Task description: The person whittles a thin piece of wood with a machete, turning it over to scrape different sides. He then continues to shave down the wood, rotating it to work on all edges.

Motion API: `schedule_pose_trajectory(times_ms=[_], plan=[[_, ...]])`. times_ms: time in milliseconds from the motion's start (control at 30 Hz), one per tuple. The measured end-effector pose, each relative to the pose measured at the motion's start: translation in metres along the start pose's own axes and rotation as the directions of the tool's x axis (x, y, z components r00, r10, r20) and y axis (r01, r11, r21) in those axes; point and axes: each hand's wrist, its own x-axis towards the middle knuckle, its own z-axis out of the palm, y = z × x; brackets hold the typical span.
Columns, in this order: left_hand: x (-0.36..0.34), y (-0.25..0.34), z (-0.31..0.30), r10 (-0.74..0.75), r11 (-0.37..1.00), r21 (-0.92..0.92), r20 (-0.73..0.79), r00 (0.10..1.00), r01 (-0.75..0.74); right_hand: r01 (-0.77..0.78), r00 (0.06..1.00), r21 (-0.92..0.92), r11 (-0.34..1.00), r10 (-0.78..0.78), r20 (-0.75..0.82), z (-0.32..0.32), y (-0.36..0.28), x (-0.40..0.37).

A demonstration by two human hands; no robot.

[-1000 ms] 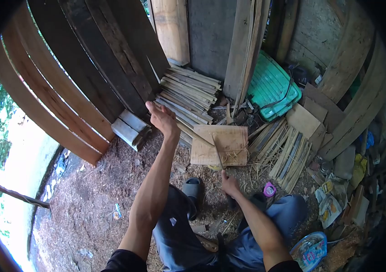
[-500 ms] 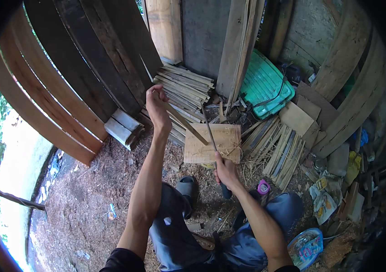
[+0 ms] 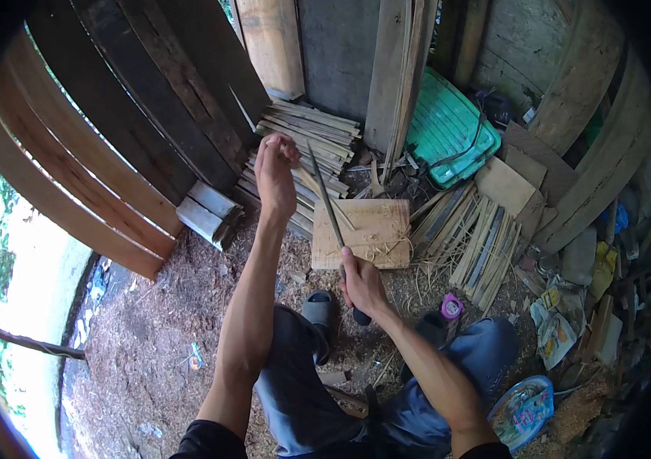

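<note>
My left hand [image 3: 276,172] is raised with its fingers closed around the upper end of a slim bamboo strip [image 3: 347,218]. The strip slants down to the right, its lower end over a wooden board [image 3: 371,223]. My right hand [image 3: 363,284] grips the dark handle of a long, narrow-bladed knife [image 3: 328,199]. The blade points up and away, crossing in front of the strip in this view. Thin shavings lie scattered over the board, mostly on its right and front parts.
Stacked bamboo strips [image 3: 318,131] lie behind the board, and another bundle [image 3: 483,252] sits at its right. A green plastic lid [image 3: 451,134] leans by the posts. A pink tape measure [image 3: 451,307] and a blue-rimmed basket [image 3: 520,440] are near my right leg.
The knife has moved up and left, its blade now steeper and across the strip. My left hand has shifted slightly right, still holding the strip, which appears turned to a narrower side.
</note>
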Motion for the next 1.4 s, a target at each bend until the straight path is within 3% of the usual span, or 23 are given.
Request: schedule_pose_trajectory(times_ms=[67, 133, 200, 333, 433, 467, 533, 667, 733, 767, 800, 867, 900, 933, 967, 1000, 1133, 1167, 1200, 1267, 1300, 1333, 1400], plan=[[-0.001, -0.003, 0.004, 0.008, 1.0, -0.019, -0.011, 1.0, -0.008, 0.099, 0.991, -0.034, 0.994, -0.102, -0.088, 0.006, 0.022, 0.017], [-0.001, -0.004, 0.002, 0.049, 0.998, -0.041, -0.036, 0.998, -0.05, 0.054, 0.994, -0.116, 0.992, -0.065, -0.093, 0.006, 0.035, 0.023], [0.002, -0.003, -0.01, 0.083, 0.996, -0.033, -0.067, 0.994, -0.086, 0.146, 0.966, -0.363, 0.92, -0.212, -0.148, 0.013, 0.025, 0.026], [-0.001, 0.0, -0.021, 0.091, 0.995, -0.029, -0.086, 0.992, -0.094, 0.073, 0.989, -0.248, 0.966, -0.101, -0.104, 0.018, -0.018, 0.007], [-0.016, 0.001, 0.0, 0.096, 0.995, 0.041, -0.09, 0.991, -0.093, 0.18, 0.959, -0.282, 0.942, -0.232, -0.162, 0.019, -0.005, 0.016], [-0.015, 0.001, 0.002, 0.105, 0.994, 0.029, -0.084, 0.991, -0.103, 0.015, 0.985, -0.308, 0.951, -0.067, -0.158, 0.015, 0.02, 0.031], [-0.014, 0.001, 0.0, 0.108, 0.994, 0.024, -0.073, 0.991, -0.106, -0.21, 0.977, -0.087, 0.974, 0.206, -0.055, -0.001, 0.025, 0.031], [-0.013, -0.002, 0.003, 0.097, 0.995, 0.04, -0.091, 0.991, -0.093, -0.173, 0.983, -0.044, 0.984, 0.17, -0.065, -0.003, 0.009, 0.022], [-0.013, -0.004, 0.005, 0.114, 0.993, 0.026, -0.062, 0.992, -0.113, -0.13, 0.991, -0.066, 0.989, 0.128, -0.04, 0.0, 0.004, 0.015], [-0.014, -0.003, 0.008, 0.117, 0.992, 0.046, -0.058, 0.991, -0.115, 0.105, 0.981, -0.202, 0.974, -0.134, -0.137, 0.005, 0.012, 0.018], [-0.016, -0.004, 0.008, 0.11, 0.993, 0.048, -0.06, 0.992, -0.107, 0.313, 0.898, -0.352, 0.882, -0.396, -0.192, 0.008, 0.019, 0.019], [-0.016, -0.002, 0.011, 0.122, 0.991, 0.064, -0.087, 0.989, -0.117, 0.221, 0.942, -0.33, 0.918, -0.288, -0.171, 0.001, 0.031, 0.02], [-0.015, -0.002, 0.01, 0.129, 0.99, 0.064, -0.083, 0.988, -0.124, -0.063, 0.989, -0.164, 0.985, 0.04, -0.14, -0.006, 0.042, 0.025], [-0.015, -0.001, 0.008, 0.129, 0.99, 0.062, -0.088, 0.988, -0.124, -0.357, 0.933, -0.012, 0.934, 0.356, -0.052, -0.012, 0.059, 0.031], [-0.014, -0.001, 0.005, 0.125, 0.991, 0.06, -0.093, 0.988, -0.12, -0.049, 0.984, -0.306, 0.951, -0.008, -0.18, -0.012, 0.105, 0.053], [-0.011, -0.001, 0.003, 0.125, 0.991, 0.062, -0.085, 0.989, -0.12, -0.046, 0.983, -0.3, 0.953, -0.01, -0.184, -0.011, 0.092, 0.051], [-0.01, 0.0, -0.004, 0.143, 0.989, 0.051, -0.119, 0.983, -0.138, -0.282, 0.957, -0.111, 0.953, 0.272, -0.103, -0.009, 0.034, 0.023], [-0.01, -0.001, -0.004, 0.144, 0.989, 0.035, -0.112, 0.983, -0.141, 0.048, 0.975, -0.284, 0.958, -0.107, -0.194, -0.006, 0.051, 0.03], [-0.01, -0.001, -0.004, 0.146, 0.989, 0.023, -0.108, 0.983, -0.145, 0.341, 0.856, -0.468, 0.815, -0.475, -0.205, -0.002, 0.063, 0.035], [-0.012, -0.001, -0.005, 0.144, 0.99, 0.024, -0.119, 0.982, -0.142, 0.364, 0.842, -0.46, 0.81, -0.498, -0.209, -0.004, 0.079, 0.04], [-0.012, -0.001, -0.006, 0.146, 0.989, 0.017, -0.114, 0.983, -0.145, 0.004, 0.971, -0.246, 0.969, -0.062, -0.23, -0.009, 0.083, 0.041], [-0.012, -0.001, -0.007, 0.15, 0.989, 0.01, -0.109, 0.983, -0.149, -0.39, 0.913, -0.042, 0.92, 0.381, -0.147, -0.016, 0.088, 0.042], [-0.013, 0.003, -0.004, 0.118, 0.993, 0.001, -0.099, 0.988, -0.118, -0.429, 0.894, 0.052, 0.902, 0.432, -0.121, -0.025, 0.091, 0.043]])
